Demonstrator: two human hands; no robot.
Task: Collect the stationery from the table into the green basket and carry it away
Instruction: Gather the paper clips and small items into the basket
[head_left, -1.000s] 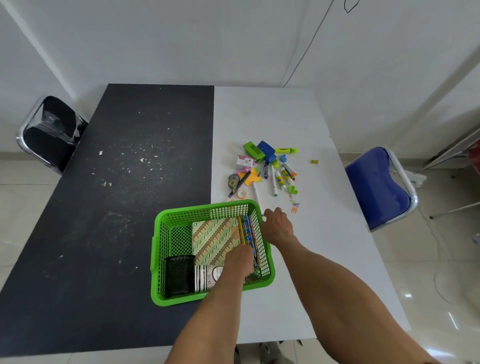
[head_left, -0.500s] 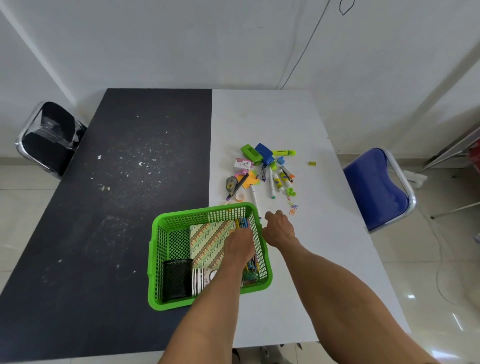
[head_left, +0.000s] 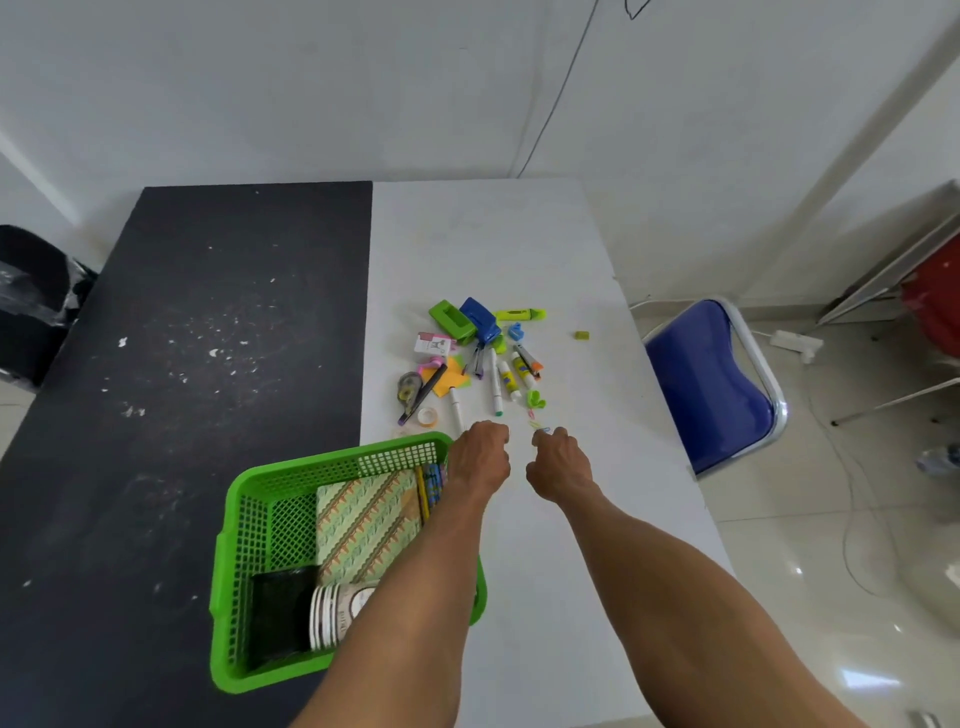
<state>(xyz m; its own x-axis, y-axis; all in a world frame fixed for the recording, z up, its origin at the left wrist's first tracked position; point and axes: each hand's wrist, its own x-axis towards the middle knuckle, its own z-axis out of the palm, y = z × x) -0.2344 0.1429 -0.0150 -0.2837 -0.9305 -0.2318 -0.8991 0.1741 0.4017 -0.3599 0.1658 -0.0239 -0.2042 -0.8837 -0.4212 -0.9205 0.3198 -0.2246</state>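
Knuckles faced the camera on both hands, fingers curled down toward the counter (head_left: 493, 249), so the left grip (head_left: 480, 457) and the right grip (head_left: 558, 462) hid their own tips. Whether either was pinched on something or merely bunched above it, I could not tell. The two sat side by side, near but apart, at the near edge of the stationery pile (head_left: 483, 353).

Straight ahead of the left grip lay a white marker (head_left: 456, 410), its long axis running away from the person and its near end just beside that hand, which was the nearer one for it. The paper clips (head_left: 540, 427) lay scattered just beyond the right grip, possibly touching its fingertips.

Both forearms reached forward with wrists low. The left one crossed over the right side of the green basket (head_left: 332, 460), which stood back and to the left of the left grip, its far right corner just beside that wrist. It held a patterned notebook (head_left: 363, 519), pencils (head_left: 431, 488), a black mesh holder (head_left: 280, 608) and stacked cups (head_left: 332, 613). Anything lifted would likely need only a short pull back and leftward.
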